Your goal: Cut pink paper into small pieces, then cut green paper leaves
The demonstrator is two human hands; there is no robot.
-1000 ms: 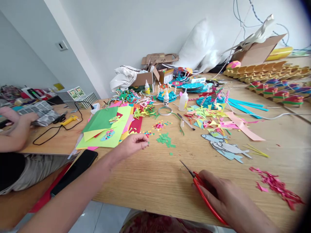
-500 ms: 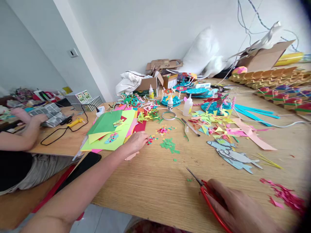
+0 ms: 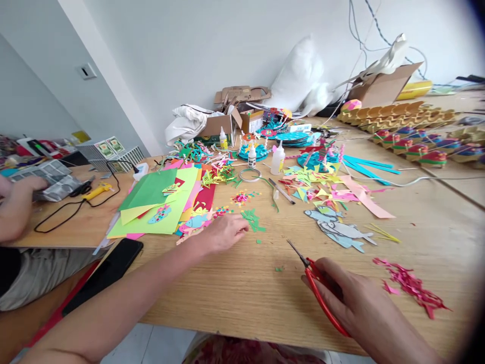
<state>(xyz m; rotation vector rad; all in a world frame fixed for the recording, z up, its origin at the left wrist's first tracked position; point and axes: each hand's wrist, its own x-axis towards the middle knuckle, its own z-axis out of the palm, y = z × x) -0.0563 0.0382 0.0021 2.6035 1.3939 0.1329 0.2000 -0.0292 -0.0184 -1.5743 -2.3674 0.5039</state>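
My right hand (image 3: 348, 290) is wrapped round the red handles of a pair of scissors (image 3: 322, 298), whose narrow blades point to the far left. My left hand (image 3: 226, 233) reaches across the table with its fingers curled together beside a pile of small green paper pieces (image 3: 250, 219); whatever they hold is hidden. Paper fish (image 3: 196, 220) lie behind the left wrist, and small colourful paper dots (image 3: 242, 197) are heaped beyond the hand. A few green scraps (image 3: 279, 269) lie left of the blades. Dark pink paper scraps (image 3: 409, 285) are right of my right hand.
Coloured paper sheets (image 3: 151, 189) and a black phone (image 3: 104, 275) are at the left. Grey-blue paper fish (image 3: 337, 227) lie at the right. Glue bottles (image 3: 278, 159) and a tape ring (image 3: 250, 175) stand farther back. Another person's arm (image 3: 17, 207) shows at far left.
My left hand has moved right and nearer, from the colourful dots to the edge of the green pieces, uncovering paper fish. My right hand still holds the scissors. The view has shifted right.
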